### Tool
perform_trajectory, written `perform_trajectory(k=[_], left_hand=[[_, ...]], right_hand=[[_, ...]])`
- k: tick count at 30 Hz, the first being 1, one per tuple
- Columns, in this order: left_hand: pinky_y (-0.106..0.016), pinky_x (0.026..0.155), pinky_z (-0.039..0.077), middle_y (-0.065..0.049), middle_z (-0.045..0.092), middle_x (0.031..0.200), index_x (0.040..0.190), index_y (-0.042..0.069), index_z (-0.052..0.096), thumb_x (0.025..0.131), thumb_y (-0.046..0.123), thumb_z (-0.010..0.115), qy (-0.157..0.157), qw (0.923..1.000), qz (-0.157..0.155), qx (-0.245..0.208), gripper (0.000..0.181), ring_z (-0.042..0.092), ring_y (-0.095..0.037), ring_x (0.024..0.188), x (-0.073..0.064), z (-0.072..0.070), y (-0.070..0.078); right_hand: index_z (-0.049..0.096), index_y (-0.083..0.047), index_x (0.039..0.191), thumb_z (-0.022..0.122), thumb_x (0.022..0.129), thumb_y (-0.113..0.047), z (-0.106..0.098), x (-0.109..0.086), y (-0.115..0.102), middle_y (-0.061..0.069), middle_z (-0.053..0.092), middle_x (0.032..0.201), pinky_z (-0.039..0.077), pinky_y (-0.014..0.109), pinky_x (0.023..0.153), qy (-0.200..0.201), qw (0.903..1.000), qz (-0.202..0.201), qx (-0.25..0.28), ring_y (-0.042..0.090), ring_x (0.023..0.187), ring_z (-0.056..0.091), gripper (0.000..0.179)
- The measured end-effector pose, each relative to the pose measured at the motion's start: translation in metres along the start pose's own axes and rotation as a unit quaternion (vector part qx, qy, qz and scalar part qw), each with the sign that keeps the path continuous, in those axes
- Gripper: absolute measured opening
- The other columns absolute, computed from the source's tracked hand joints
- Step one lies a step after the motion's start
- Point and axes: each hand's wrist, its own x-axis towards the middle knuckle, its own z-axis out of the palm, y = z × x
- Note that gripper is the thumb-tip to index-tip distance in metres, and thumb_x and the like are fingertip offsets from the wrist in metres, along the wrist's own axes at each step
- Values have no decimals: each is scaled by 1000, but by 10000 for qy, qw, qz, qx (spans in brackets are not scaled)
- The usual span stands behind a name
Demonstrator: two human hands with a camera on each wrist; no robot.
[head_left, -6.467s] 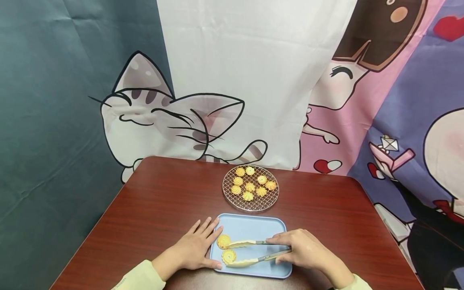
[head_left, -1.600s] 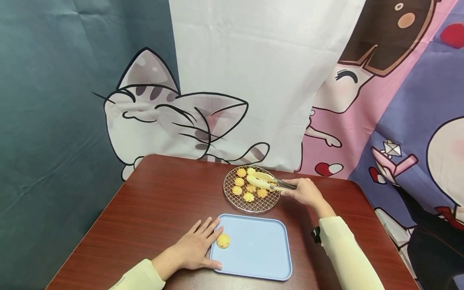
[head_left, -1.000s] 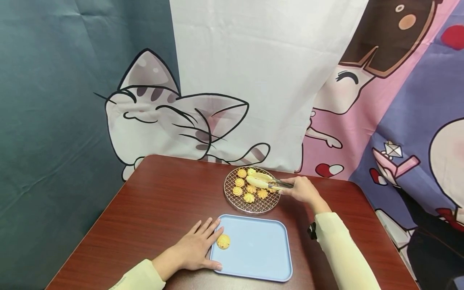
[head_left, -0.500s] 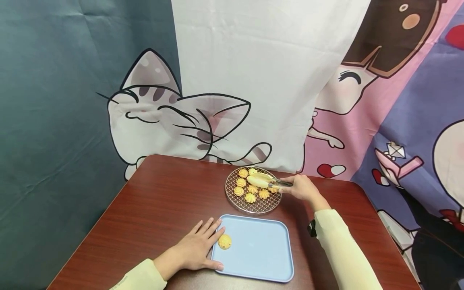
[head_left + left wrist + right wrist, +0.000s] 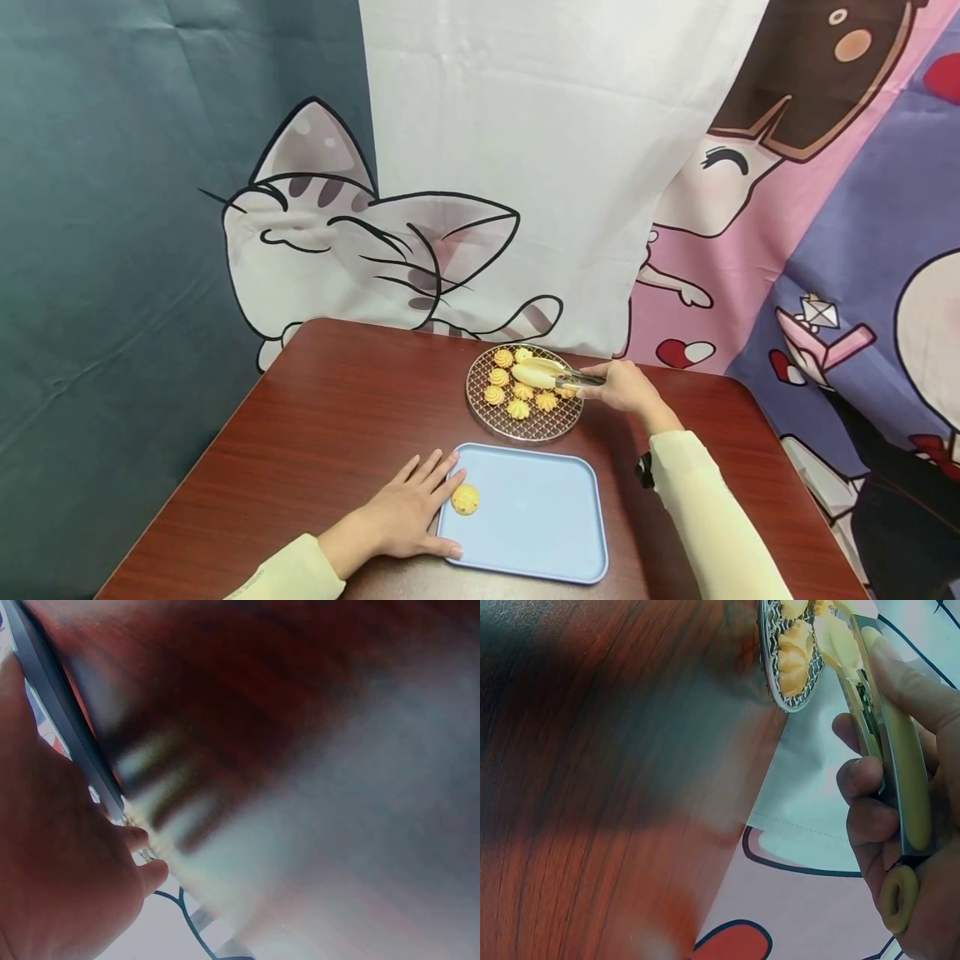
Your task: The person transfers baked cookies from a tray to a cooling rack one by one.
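Observation:
My right hand (image 5: 624,390) grips a pair of tongs (image 5: 537,372) with pale yellow heads. The tongs reach over a round wire rack (image 5: 525,434) of piped cookies (image 5: 517,409), and their heads cover part of it. Whether a cookie sits between the heads is hidden. In the right wrist view, thumb and fingers wrap the tongs' handles (image 5: 904,780), with a ring at the end. My left hand (image 5: 407,515) lies with spread fingers on the left rim of a light blue tray (image 5: 532,517). One round cookie (image 5: 465,499) lies on the tray near those fingers.
Everything stands on a reddish-brown wooden table (image 5: 337,400). The rack is behind the tray, near the table's far edge. A cartoon-printed cloth (image 5: 450,108) hangs right behind that edge. My right sleeve (image 5: 705,500) passes to the right of the tray.
Since the oldest frame, the tongs have moved from the tray to the rack, and the second cookie is gone from the tray. During the last second they barely shift. My left hand stays put.

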Motion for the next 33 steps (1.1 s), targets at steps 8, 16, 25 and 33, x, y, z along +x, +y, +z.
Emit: perform_trajectory(k=[8,16,25,33], left_hand=[[-57,123,17,-8,14,170,162,16,27,83,85,47,-34,10000,-5,-28,107,16,-35,155,1,-1,1],[-57,122,18,-8,14,170,162,16,27,83,84,48,-52,10000,-18,-30,107,16,-35,155,0,-1,2],[-57,122,19,-8,15,170,162,15,28,82,85,47,-14,10000,-36,-3,108,17,-35,155,-1,-3,2],[-61,121,18,-10,16,170,161,12,28,83,83,52,41,9997,71,-230,108,16,-38,154,0,0,1]], right_hand=[[71,-11,130,81,86,-34,-2,-2,0,18,74,114,49,57,97,-1,10000,-18,74,35,106,66,50],[71,-16,130,82,83,-42,-13,-22,0,16,74,115,52,53,90,391,9990,-210,-96,31,102,67,55],[71,-18,131,88,77,-43,-18,-71,-11,7,77,110,54,44,79,736,9958,-538,-43,18,88,67,62],[73,-21,128,89,74,-43,-14,-110,-23,1,76,113,57,42,80,836,9936,-751,-95,17,96,71,60]])
